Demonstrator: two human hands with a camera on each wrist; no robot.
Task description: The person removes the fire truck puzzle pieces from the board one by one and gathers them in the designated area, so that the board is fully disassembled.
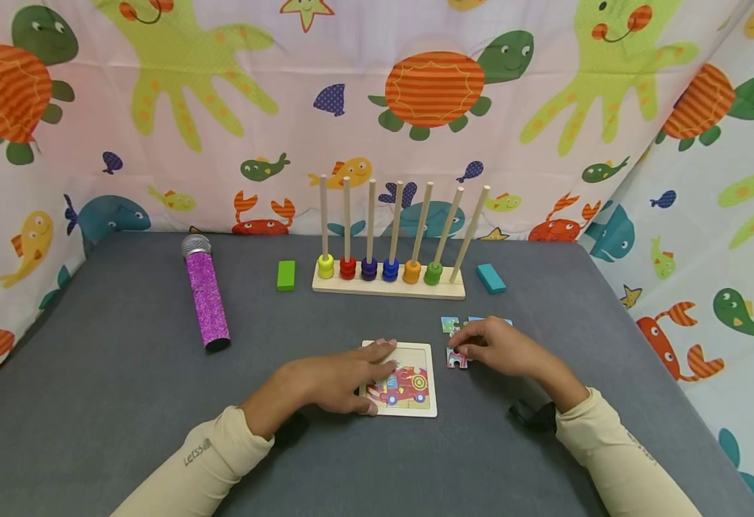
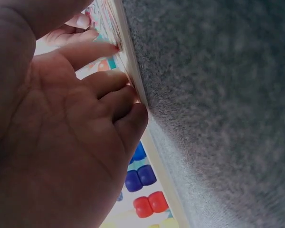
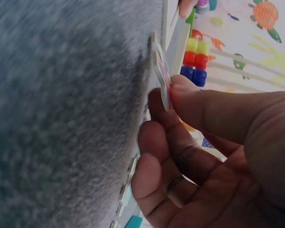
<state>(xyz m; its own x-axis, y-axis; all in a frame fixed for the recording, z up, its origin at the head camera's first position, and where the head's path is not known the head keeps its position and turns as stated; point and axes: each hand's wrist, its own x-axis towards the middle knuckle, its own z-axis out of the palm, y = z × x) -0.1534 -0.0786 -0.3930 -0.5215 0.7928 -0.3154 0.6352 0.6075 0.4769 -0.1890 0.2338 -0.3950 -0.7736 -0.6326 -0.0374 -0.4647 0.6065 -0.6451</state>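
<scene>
A small wooden puzzle board [image 1: 424, 408] with a red car picture lies on the grey table. My left hand [image 1: 345, 377] rests flat on its left part, fingers straight, pressing the board [image 2: 128, 71] down. Just right of the board, my right hand [image 1: 490, 345] pinches a loose puzzle piece [image 1: 457, 359] between thumb and fingers; the right wrist view shows that piece [image 3: 161, 76] tilted up on edge off the table. More loose pieces [image 1: 449, 324] lie behind the right hand.
A wooden peg rack [image 1: 388, 286] with coloured rings stands at the back middle, a green block [image 1: 286, 275] to its left and a teal block [image 1: 490, 278] to its right. A purple glitter microphone [image 1: 205, 293] lies at the left. Patterned cloth walls enclose the table [image 1: 125, 402].
</scene>
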